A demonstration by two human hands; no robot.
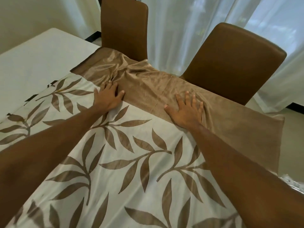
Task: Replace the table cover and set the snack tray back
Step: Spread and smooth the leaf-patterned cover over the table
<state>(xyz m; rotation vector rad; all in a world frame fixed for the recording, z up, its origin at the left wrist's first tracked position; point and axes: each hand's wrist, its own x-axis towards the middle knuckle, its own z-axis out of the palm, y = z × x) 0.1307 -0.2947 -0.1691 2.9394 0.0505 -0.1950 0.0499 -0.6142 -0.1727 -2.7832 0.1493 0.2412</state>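
Leaf-print table cover [131, 162] spread over the table [32, 63], left hand [108, 97] and right hand [185, 112] pressing flat-fingered on its brown border by the far edge

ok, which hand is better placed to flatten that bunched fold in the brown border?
Left, probably. The left hand has its fingertips right at the fold in the table cover; the right hand lies flat on smoother cloth off to the side.
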